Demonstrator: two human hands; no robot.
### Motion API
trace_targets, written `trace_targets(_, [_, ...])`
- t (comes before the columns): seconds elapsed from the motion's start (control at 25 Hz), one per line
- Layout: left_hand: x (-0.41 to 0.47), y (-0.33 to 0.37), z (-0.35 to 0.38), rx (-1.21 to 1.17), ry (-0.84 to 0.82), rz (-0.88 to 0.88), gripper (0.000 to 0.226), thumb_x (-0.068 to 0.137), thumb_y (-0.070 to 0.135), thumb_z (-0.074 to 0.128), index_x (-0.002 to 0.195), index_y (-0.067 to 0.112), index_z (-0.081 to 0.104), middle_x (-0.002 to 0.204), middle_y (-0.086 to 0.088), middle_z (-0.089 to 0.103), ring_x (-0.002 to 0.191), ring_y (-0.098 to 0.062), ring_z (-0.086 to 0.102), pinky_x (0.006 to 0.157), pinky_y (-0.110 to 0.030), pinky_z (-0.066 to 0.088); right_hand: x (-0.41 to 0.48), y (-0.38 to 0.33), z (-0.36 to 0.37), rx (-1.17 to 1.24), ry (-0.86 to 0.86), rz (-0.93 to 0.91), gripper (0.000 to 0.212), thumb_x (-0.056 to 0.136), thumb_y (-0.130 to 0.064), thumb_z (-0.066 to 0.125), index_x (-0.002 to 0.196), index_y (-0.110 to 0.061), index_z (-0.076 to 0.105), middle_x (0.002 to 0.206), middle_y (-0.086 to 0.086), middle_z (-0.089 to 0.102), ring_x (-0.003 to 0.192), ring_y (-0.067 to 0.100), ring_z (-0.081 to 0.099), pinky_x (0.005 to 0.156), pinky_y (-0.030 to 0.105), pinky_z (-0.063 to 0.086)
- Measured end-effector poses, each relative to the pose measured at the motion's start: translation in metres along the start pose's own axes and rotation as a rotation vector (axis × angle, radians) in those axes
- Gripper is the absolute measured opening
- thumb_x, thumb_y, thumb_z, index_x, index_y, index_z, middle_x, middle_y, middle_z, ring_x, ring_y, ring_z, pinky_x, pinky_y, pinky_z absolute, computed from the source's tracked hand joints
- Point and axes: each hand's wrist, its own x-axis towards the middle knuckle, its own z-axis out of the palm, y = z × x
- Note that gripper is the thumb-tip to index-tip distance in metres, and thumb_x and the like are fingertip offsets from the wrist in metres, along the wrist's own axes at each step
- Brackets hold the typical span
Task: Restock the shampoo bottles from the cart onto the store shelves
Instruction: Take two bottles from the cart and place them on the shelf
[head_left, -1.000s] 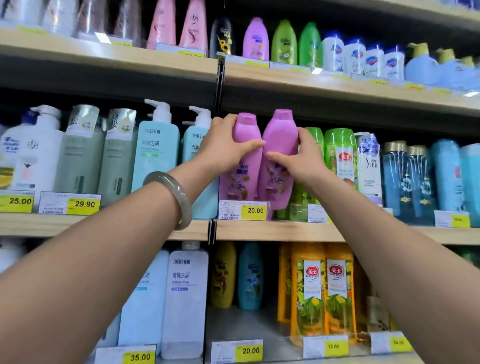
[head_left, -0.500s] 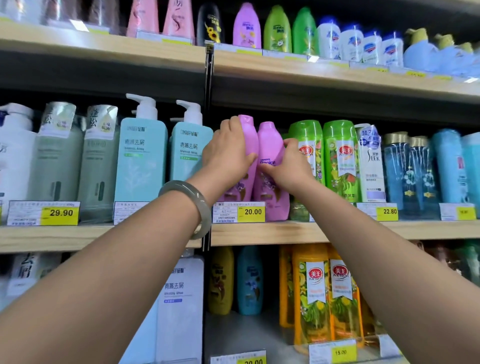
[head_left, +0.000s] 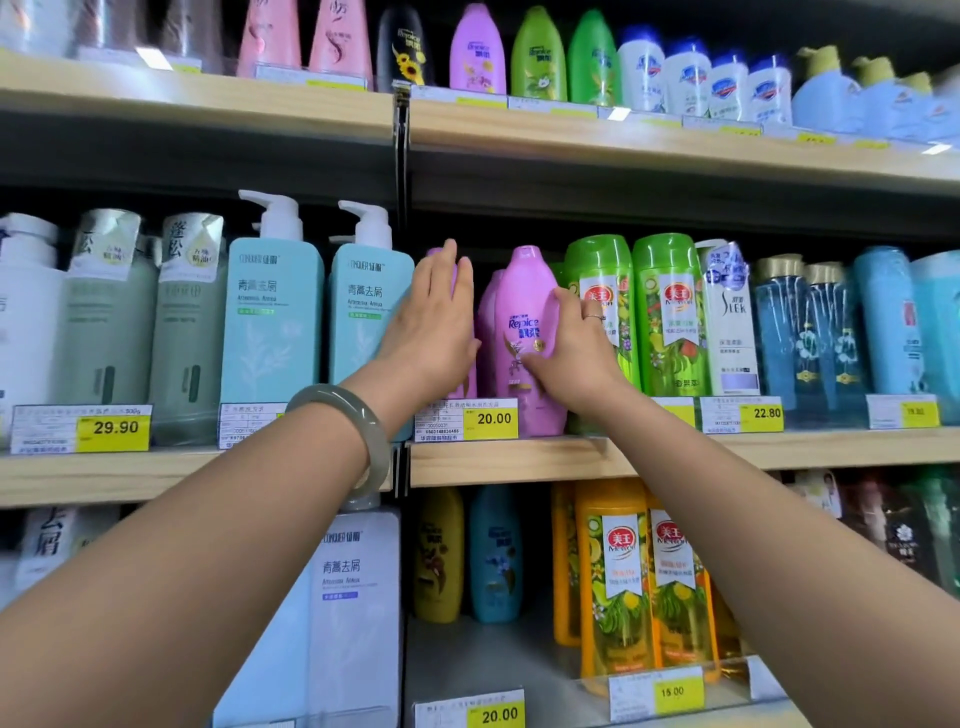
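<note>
Overall, three tiers of wooden store shelving fill the view, all stocked with upright bottles. The middle shelf (head_left: 519, 461) carries the task items. The upper shelf (head_left: 571, 132) holds pink, black, purple, green and white bottles. The lower shelf (head_left: 519, 660) holds yellow, blue and orange ones.

On the middle shelf, two teal pump bottles (head_left: 272, 332) stand left of the work area and two green bottles (head_left: 670, 317) stand right of it. Between these groups, two purple shampoo bottles stand upright at the shelf front. The right purple bottle (head_left: 524, 306) faces label-out, just beside the green ones. The left purple bottle (head_left: 464, 387) is mostly hidden. A third purple bottle (head_left: 485, 327) shows in the gap, further back.

The left hand (head_left: 436, 327) lies flat against the left purple bottle, with its fingers straight and together. The right hand (head_left: 571, 358) grips the right purple bottle, thumb across the label and fingers wrapped round its right side.

A pale green bracelet (head_left: 353, 415) sits on the left wrist. A yellow price tag (head_left: 493, 418) reading 20.00 stands at the shelf edge, in front of the purple bottles. A ring (head_left: 592, 316) is on one right finger.
</note>
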Motion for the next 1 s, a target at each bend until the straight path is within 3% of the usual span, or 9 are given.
trace_targets(0.24, [-0.024,0.005,-0.007,0.046,-0.068,-0.001,0.045,0.096,0.03,0.041,0.136,0.008,0.044,0.151,-0.009,0.024,0.139,-0.025,0.018,0.1,-0.041,0.038,-0.014,0.008,0.0,-0.079,-0.021,-0.068,0.077,0.082,-0.017,0.07,0.144,-0.02,0.025,0.138,0.017,0.029,0.099,0.037,0.056,0.086,0.039,0.05])
trace_targets(0.4, [-0.04,0.004,-0.008,0.093,-0.145,0.007,0.046,0.098,0.037,0.034,0.134,0.014,0.049,0.155,-0.007,0.017,0.141,-0.025,0.017,0.101,-0.043,0.039,-0.021,0.006,-0.004,-0.099,0.012,-0.086,0.047,0.085,-0.023,0.065,0.127,-0.021,0.043,0.125,0.014,0.037,0.081,0.033,0.058,0.081,0.042,0.051])
trace_targets(0.52, [-0.05,0.009,-0.009,0.116,-0.247,-0.028,0.05,0.098,0.045,0.028,0.131,0.017,0.053,0.155,-0.012,0.018,0.133,-0.031,0.032,0.1,-0.045,0.039,-0.026,0.001,-0.003,-0.203,-0.056,-0.088,0.028,0.091,-0.041,0.052,0.113,-0.024,0.055,0.116,0.011,0.044,0.094,0.031,0.057,0.084,0.044,0.051])
trace_targets(0.68, [-0.054,0.02,-0.008,0.199,-0.321,-0.051,0.06,0.097,0.055,0.022,0.129,0.017,0.055,0.153,-0.016,0.023,0.123,-0.034,0.047,0.093,-0.04,0.042,-0.037,-0.005,-0.001,-0.318,-0.061,-0.119,0.038,0.095,-0.05,0.039,0.114,-0.025,0.061,0.116,0.012,0.047,0.103,0.034,0.056,0.082,0.04,0.049])
trace_targets(0.88, [-0.051,0.031,-0.011,0.237,-0.404,-0.062,0.062,0.098,0.053,0.019,0.135,0.013,0.049,0.157,-0.02,0.01,0.126,-0.035,0.045,0.095,-0.04,0.04,-0.043,-0.008,-0.003,-0.399,-0.147,-0.107,0.045,0.098,-0.052,0.028,0.118,-0.029,0.061,0.124,0.012,0.042,0.101,0.036,0.059,0.079,0.04,0.044])
trace_targets(1.0, [-0.047,0.031,-0.01,0.218,-0.47,-0.087,0.062,0.097,0.053,0.017,0.137,0.015,0.046,0.157,-0.021,0.006,0.134,-0.035,0.035,0.101,-0.042,0.036,-0.044,-0.006,-0.002,-0.405,-0.168,-0.093,0.046,0.099,-0.049,0.024,0.118,-0.027,0.06,0.127,0.011,0.04,0.099,0.037,0.059,0.077,0.04,0.042])
